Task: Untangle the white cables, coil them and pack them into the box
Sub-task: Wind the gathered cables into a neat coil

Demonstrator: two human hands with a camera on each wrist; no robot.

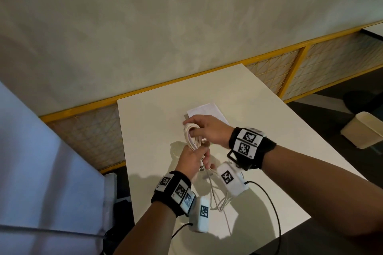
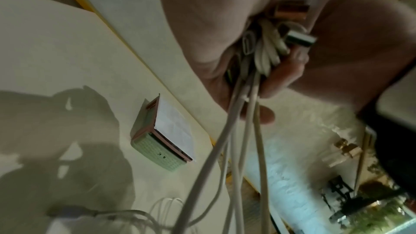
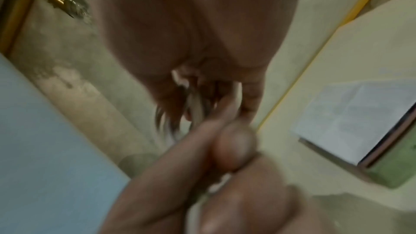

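Above the white table (image 1: 259,122) both hands hold a coil of white cable (image 1: 191,137). My right hand (image 1: 204,130) grips the coil's upper loops. My left hand (image 1: 192,160) grips its lower end, where a metal plug (image 1: 202,168) sticks out. In the left wrist view the bunched strands (image 2: 268,54) and a plug (image 2: 299,39) sit in my curled fingers, and loose strands (image 2: 225,140) hang down. More white cable (image 1: 219,198) lies tangled on the table near me. The box (image 1: 207,111), green with a white sheet on top (image 2: 157,136), stands behind my hands. The right wrist view is blurred.
A yellow-framed mesh barrier (image 1: 290,64) runs along the table's far edge. A pale bin (image 1: 364,132) stands on the dark floor at the right. Black wires (image 1: 273,209) trail from my wrist cameras over the near table edge. A pale blue panel (image 1: 41,172) fills the left.
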